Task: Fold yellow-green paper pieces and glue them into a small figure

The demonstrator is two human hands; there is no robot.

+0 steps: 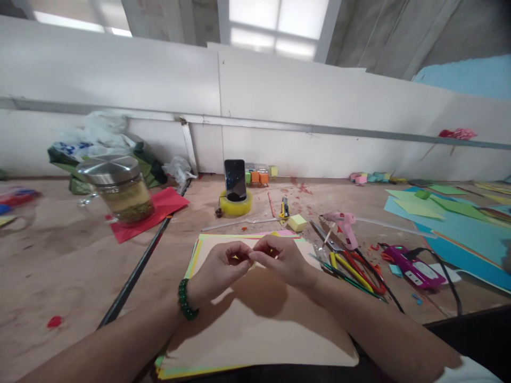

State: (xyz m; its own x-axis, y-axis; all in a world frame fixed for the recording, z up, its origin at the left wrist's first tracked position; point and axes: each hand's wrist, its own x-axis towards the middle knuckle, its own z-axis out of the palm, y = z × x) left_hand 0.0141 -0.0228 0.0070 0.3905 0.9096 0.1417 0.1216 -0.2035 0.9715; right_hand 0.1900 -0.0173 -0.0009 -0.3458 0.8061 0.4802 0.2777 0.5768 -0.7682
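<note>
From where I sit, the nearest thing is a stack of coloured paper sheets with a pale peach one on top point(255, 340), lying under both hands, its yellow and green edges showing. A crumpled red scrap point(55, 322) sits out to the left, past a long dark strip point(138, 271) running diagonally along the tabletop. On the right, crowding the space just beyond the right forearm, I have red-handled metal scissors point(379, 284), a yellow-handled tool point(353, 270) lying against them and a purple power strip point(417, 268) with a black cord. Farther on are a pink glue gun point(346, 226), a pale yellow paper block point(297, 222) and a yellow-and-black cutter point(285, 207). A black phone point(235, 181) stands upright in a yellow tape roll point(236, 206); to its left a steel-lidded glass mug point(128, 194) rests on a red sheet point(170, 201). Small orange cubes point(259, 177) line up near the white wall panel point(287, 96). My forearms come in from both sides; the left hand point(223, 266), green beads at its wrist, and the right hand point(283, 260) meet fingertip to fingertip above the paper, each pinched narrow around a tiny yellowish piece point(252, 264), mostly hidden by the fingers; I can't tell its shape.
</note>
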